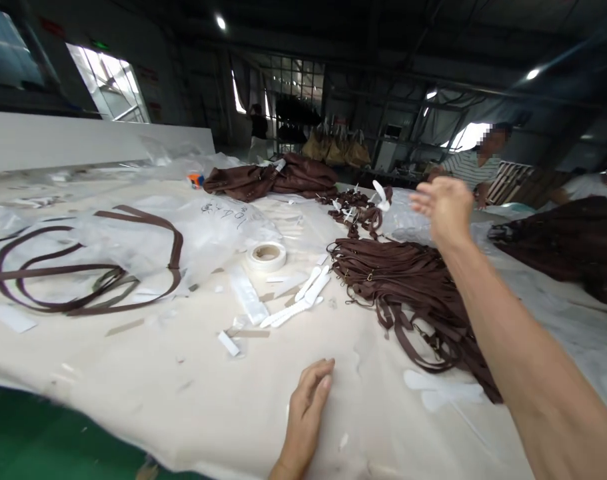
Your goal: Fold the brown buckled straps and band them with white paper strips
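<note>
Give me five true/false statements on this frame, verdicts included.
1. The right hand appears higher in the picture than the left hand. True.
2. The white roll is in the left hand. False: it lies on the table, apart from both hands.
3. The strap pile is brown. True.
4. The orange item appears right of the strap pile. False: it appears left.
5. Handwriting shows on clear plastic. True.

Brown straps (403,267) with brass-coloured clasps (370,275) lie bundled, strands overlapping, below your right hand (446,203), extending leftward.
</note>
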`<action>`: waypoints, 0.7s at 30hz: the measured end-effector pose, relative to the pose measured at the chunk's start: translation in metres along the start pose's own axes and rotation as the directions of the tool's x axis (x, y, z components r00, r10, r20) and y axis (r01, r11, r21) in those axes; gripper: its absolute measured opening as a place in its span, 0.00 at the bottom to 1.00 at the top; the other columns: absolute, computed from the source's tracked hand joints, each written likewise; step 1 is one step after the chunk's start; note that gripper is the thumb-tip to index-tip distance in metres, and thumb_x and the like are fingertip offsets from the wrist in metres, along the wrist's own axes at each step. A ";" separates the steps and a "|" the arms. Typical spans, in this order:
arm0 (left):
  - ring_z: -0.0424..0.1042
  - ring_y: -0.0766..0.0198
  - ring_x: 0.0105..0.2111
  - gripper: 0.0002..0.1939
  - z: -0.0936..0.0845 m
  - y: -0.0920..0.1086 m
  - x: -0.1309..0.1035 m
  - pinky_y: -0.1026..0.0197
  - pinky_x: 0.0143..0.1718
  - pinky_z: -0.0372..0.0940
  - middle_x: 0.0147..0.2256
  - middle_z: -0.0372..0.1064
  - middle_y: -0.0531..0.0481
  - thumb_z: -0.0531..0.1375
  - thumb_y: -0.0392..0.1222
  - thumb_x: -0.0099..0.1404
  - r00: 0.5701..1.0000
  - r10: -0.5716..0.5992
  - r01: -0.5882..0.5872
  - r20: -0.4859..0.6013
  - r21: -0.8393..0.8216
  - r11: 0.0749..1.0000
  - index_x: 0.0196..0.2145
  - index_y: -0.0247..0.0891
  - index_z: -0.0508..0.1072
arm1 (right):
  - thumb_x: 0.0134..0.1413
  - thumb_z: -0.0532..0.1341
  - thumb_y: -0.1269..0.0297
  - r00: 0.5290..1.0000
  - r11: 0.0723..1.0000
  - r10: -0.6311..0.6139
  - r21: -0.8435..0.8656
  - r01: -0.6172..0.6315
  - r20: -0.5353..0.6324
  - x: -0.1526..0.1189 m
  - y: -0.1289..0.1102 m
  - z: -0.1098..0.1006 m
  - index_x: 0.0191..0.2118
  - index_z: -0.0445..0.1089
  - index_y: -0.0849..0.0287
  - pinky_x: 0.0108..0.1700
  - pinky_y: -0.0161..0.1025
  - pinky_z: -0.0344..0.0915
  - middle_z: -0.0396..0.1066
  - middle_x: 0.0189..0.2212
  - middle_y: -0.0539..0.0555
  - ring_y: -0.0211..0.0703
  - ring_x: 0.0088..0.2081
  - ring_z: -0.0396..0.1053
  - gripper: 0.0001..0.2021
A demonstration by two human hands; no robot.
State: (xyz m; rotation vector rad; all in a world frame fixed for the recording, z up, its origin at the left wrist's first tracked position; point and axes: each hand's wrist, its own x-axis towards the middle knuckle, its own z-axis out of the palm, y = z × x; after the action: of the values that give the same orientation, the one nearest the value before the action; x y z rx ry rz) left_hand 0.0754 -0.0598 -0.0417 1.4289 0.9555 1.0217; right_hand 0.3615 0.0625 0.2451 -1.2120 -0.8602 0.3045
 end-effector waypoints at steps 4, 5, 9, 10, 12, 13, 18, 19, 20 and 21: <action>0.71 0.51 0.52 0.17 0.002 0.000 0.001 0.47 0.58 0.64 0.46 0.76 0.42 0.58 0.54 0.67 0.999 0.010 -0.011 0.042 0.032 0.999 0.42 0.41 0.80 | 0.65 0.57 0.60 0.931 0.936 -0.353 0.030 0.351 0.090 -0.043 -0.041 -0.030 0.44 0.64 0.53 0.31 0.32 0.72 0.75 0.37 0.50 0.34 0.29 0.74 0.05; 0.72 0.51 0.51 0.17 0.002 0.000 0.001 0.48 0.57 0.65 0.45 0.76 0.43 0.58 0.53 0.66 0.998 0.011 -0.013 0.059 0.039 0.999 0.41 0.41 0.80 | 0.64 0.58 0.58 0.919 0.927 -0.366 -0.026 0.373 0.146 -0.073 -0.040 -0.041 0.44 0.65 0.53 0.31 0.33 0.72 0.76 0.36 0.51 0.34 0.29 0.74 0.07; 0.73 0.53 0.48 0.17 0.001 0.003 0.003 0.50 0.55 0.66 0.43 0.76 0.44 0.57 0.53 0.67 0.988 0.010 -0.023 0.152 0.088 0.996 0.40 0.40 0.79 | 0.61 0.61 0.57 0.918 0.832 -0.120 -0.465 0.301 0.378 -0.197 0.002 -0.099 0.41 0.73 0.55 0.32 0.35 0.73 0.77 0.29 0.51 0.39 0.27 0.75 0.09; 0.73 0.53 0.48 0.17 0.000 0.003 0.003 0.51 0.54 0.67 0.43 0.76 0.45 0.57 0.53 0.67 0.984 0.009 -0.028 0.179 0.104 0.994 0.40 0.40 0.79 | 0.60 0.61 0.56 0.934 0.780 -0.036 -0.574 0.249 0.357 -0.218 0.017 -0.119 0.39 0.74 0.55 0.33 0.36 0.73 0.77 0.27 0.52 0.40 0.28 0.75 0.09; 0.74 0.54 0.46 0.16 0.000 0.004 0.005 0.52 0.53 0.68 0.41 0.77 0.46 0.57 0.53 0.68 0.972 -0.001 -0.030 0.234 0.129 0.991 0.39 0.41 0.79 | 0.58 0.60 0.50 0.970 0.707 0.154 -0.707 0.026 0.190 -0.246 0.045 -0.162 0.37 0.75 0.55 0.33 0.38 0.74 0.77 0.26 0.53 0.43 0.27 0.76 0.14; 0.75 0.55 0.44 0.16 -0.001 0.003 0.005 0.53 0.51 0.69 0.40 0.77 0.47 0.57 0.53 0.68 0.966 -0.008 -0.028 0.258 0.138 0.990 0.39 0.41 0.79 | 0.56 0.60 0.47 0.969 0.679 0.239 -0.725 -0.118 0.066 -0.254 0.056 -0.183 0.36 0.75 0.56 0.31 0.39 0.74 0.77 0.25 0.54 0.44 0.26 0.75 0.17; 0.77 0.56 0.39 0.17 0.002 -0.003 0.004 0.57 0.46 0.72 0.35 0.79 0.48 0.58 0.57 0.67 0.943 -0.032 -0.032 0.332 0.187 0.982 0.38 0.42 0.78 | 0.52 0.60 0.42 0.903 0.595 0.383 -0.696 -0.402 -0.194 -0.266 0.082 -0.248 0.36 0.73 0.57 0.30 0.41 0.74 0.76 0.25 0.54 0.46 0.25 0.75 0.21; 0.77 0.56 0.39 0.17 0.003 -0.002 0.004 0.58 0.46 0.72 0.36 0.79 0.48 0.58 0.58 0.67 0.942 -0.034 -0.036 0.335 0.202 0.979 0.38 0.43 0.78 | 0.53 0.59 0.43 0.906 0.587 0.385 -0.711 -0.386 -0.174 -0.264 0.085 -0.249 0.36 0.73 0.57 0.32 0.41 0.73 0.77 0.25 0.54 0.46 0.26 0.75 0.21; 0.77 0.56 0.39 0.18 0.003 -0.001 0.005 0.58 0.46 0.71 0.35 0.79 0.48 0.58 0.58 0.66 0.940 -0.044 -0.031 0.337 0.216 0.976 0.38 0.43 0.78 | 0.55 0.58 0.44 0.914 0.579 0.381 -0.734 -0.355 -0.141 -0.259 0.088 -0.246 0.37 0.73 0.57 0.33 0.41 0.73 0.77 0.26 0.54 0.47 0.27 0.75 0.19; 0.77 0.56 0.39 0.19 0.004 0.002 0.008 0.58 0.45 0.71 0.35 0.79 0.48 0.58 0.59 0.66 0.937 -0.064 -0.017 0.343 0.229 0.973 0.37 0.43 0.78 | 0.57 0.57 0.46 0.925 0.567 0.366 -0.764 -0.307 -0.100 -0.253 0.092 -0.241 0.37 0.73 0.56 0.35 0.41 0.72 0.77 0.27 0.54 0.47 0.29 0.76 0.18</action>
State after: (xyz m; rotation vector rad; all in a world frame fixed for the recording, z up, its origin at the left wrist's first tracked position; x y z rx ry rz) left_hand 0.0818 -0.0541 -0.0394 1.7176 0.8430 0.6219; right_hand 0.3894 -0.2299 0.0352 -2.2164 -0.8326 0.2915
